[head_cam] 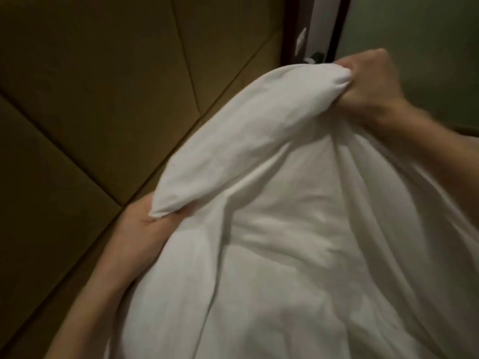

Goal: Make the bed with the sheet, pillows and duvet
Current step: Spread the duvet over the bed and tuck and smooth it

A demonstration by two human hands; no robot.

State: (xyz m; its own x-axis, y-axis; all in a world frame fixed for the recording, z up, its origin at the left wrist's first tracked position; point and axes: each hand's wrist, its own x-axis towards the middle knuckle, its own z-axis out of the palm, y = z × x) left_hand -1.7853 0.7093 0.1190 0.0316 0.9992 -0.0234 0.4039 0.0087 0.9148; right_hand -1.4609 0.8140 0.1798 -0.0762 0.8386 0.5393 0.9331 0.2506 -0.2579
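Note:
A white duvet (272,229) fills the lower right of the head view, bunched and creased, held up in front of me. My right hand (373,81) grips one upper corner of it in a fist at the top right. My left hand (141,216) holds the other corner at the lower left, its fingers mostly hidden under the fabric. The padded edge of the duvet runs taut between the two hands. The bed, sheet and pillows are hidden.
A padded tan headboard (90,99) with stitched panels covers the left and top. A dark wooden frame (290,29) with a pale strip stands at top centre, and a greenish wall (427,47) lies to the right.

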